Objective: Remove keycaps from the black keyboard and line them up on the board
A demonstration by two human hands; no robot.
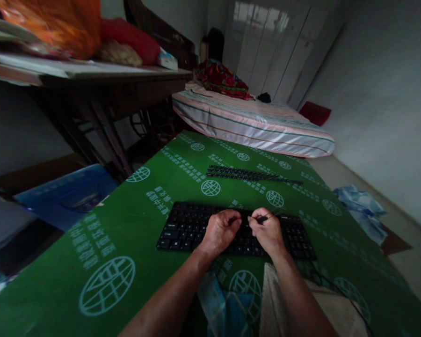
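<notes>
A black computer keyboard lies flat on the green board, its keys facing up. My left hand rests over the middle of the keyboard, thumb and fingers pinched together; whatever is between them is too small to make out. Just to its right, my right hand is closed on a thin dark stick-like tool, whose fine end points up and to the right. Both hands hide part of the keys. Farther back on the board lie several narrow black strips with small pale marks, some crossing at their right ends.
The green board bears printed globes and lettering. A beige cloth and a blue cloth are at the near edge, with the keyboard's cable at right. Behind stands a bed; at left, a cluttered table and blue container.
</notes>
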